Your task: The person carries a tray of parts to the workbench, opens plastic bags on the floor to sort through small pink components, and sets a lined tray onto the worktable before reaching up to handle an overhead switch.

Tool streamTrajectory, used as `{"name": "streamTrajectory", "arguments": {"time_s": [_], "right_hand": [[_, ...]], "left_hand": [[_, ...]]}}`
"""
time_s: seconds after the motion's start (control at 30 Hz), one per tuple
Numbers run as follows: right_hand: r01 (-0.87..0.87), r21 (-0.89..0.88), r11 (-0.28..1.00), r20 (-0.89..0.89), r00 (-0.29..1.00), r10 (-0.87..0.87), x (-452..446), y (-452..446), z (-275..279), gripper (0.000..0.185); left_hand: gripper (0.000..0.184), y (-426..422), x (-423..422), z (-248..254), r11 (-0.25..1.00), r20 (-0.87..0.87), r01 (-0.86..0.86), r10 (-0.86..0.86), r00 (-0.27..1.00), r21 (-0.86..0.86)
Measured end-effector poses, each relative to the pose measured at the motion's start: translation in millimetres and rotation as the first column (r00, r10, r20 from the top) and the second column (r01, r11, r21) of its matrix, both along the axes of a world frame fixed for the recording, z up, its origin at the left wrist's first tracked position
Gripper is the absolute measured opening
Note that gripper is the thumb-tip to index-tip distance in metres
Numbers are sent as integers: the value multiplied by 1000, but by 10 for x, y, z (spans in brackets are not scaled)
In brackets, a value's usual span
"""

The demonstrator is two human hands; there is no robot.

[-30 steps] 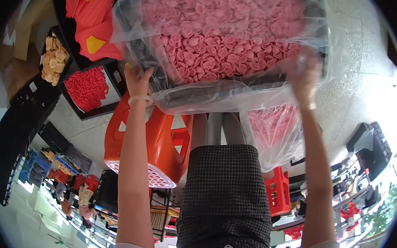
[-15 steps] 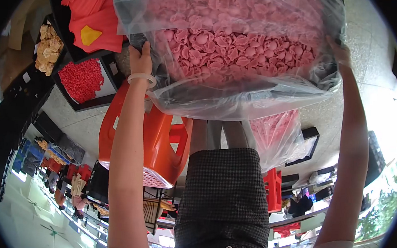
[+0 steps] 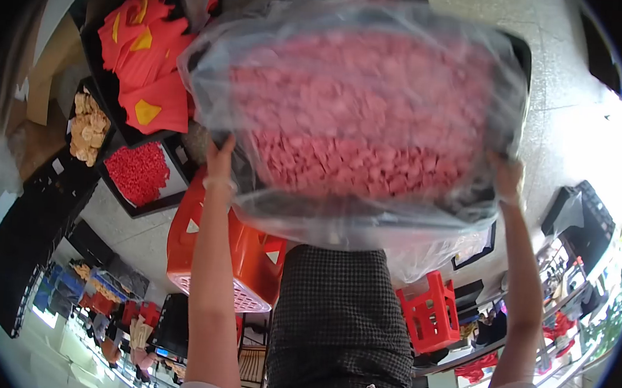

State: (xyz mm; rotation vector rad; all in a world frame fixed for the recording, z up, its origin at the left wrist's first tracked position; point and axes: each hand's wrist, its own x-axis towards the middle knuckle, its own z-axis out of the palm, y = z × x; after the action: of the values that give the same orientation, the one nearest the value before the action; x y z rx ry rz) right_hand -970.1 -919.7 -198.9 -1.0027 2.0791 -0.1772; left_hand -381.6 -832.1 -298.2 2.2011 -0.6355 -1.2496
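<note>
Between my hands is a large black tray (image 3: pixel 223 108) wrapped in clear plastic film (image 3: pixel 338 221). Many small pink cup-shaped pieces (image 3: pixel 371 162) fill it, blurred under the film. At the tray's near left corner, my left hand (image 3: pixel 220 160) is closed on the rim, with a pale bangle at the wrist. My right hand (image 3: pixel 507 180) grips the opposite side, its fingertips partly hidden by the film.
An orange plastic stool (image 3: pixel 252 262) stands below my left forearm, a red stool (image 3: pixel 429 314) to the right. On the left are black trays with red-and-yellow fabric (image 3: pixel 144 60), small red pieces (image 3: pixel 138 175) and tan pieces (image 3: pixel 88 131). Another black crate (image 3: pixel 581 224) lies right.
The tray and both hands have come lower in view, nearer my body, so more of the tray's far side shows. Both hands keep their grip. The view has shifted slightly.
</note>
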Motion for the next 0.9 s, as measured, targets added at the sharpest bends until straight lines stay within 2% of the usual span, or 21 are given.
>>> {"name": "streamTrajectory", "arguments": {"time_s": [0.03,0.07,0.1,0.13,0.17,0.2,0.27,0.37,0.47,0.6,0.7,0.77,0.83,0.87,0.9], "right_hand": [[89,88,992,-52,995,-85,-44,165,108,31],[74,127,989,-105,993,-60,-230,419,40,33],[165,170,972,-89,984,-151,-592,818,-152,37],[247,204,947,-136,966,-222,-540,965,8,38],[162,320,934,-215,972,-95,-717,1161,33,37],[248,255,935,-190,961,-203,-999,1593,-87,36],[386,240,891,-205,917,-342,-985,1805,129,38],[459,325,827,-266,883,-386,-1131,2292,222,39],[591,204,780,-126,806,-578,-1070,2804,162,38],[602,195,774,-81,797,-599,-898,2674,104,38],[584,15,812,17,812,-584,-773,2518,72,44],[653,72,754,53,752,-657,-795,2470,107,51],[686,101,720,56,719,-693,-771,2412,123,52],[648,158,745,-13,756,-654,-755,2402,197,55],[663,136,736,-13,744,-668,-745,2477,197,54]], "left_hand": [[60,124,-173,154,1000,-30,-11,11,999,15],[62,244,-364,269,999,-61,-21,23,998,31],[63,338,-545,330,995,-87,-49,56,995,84],[64,442,-692,365,987,-108,-76,92,990,143],[61,531,-794,346,975,-195,-73,115,974,209],[58,604,-891,311,959,-278,-63,142,950,275],[54,676,-1188,271,968,-248,-57,119,961,243],[46,795,-1283,89,956,-205,47,14,979,290],[39,527,-1400,242,957,-232,88,-23,972,275],[34,17,-1392,349,946,-211,125,-62,976,298],[34,-344,-1377,498,959,-168,121,-79,983,257],[34,-543,-1310,596,961,-122,150,-125,985,231],[31,-777,-1390,751,976,-171,127,-97,980,177],[27,-831,-1369,810,977,-188,124,-91,978,174],[23,-831,-1353,867,978,-210,119,-82,974,172]]}}
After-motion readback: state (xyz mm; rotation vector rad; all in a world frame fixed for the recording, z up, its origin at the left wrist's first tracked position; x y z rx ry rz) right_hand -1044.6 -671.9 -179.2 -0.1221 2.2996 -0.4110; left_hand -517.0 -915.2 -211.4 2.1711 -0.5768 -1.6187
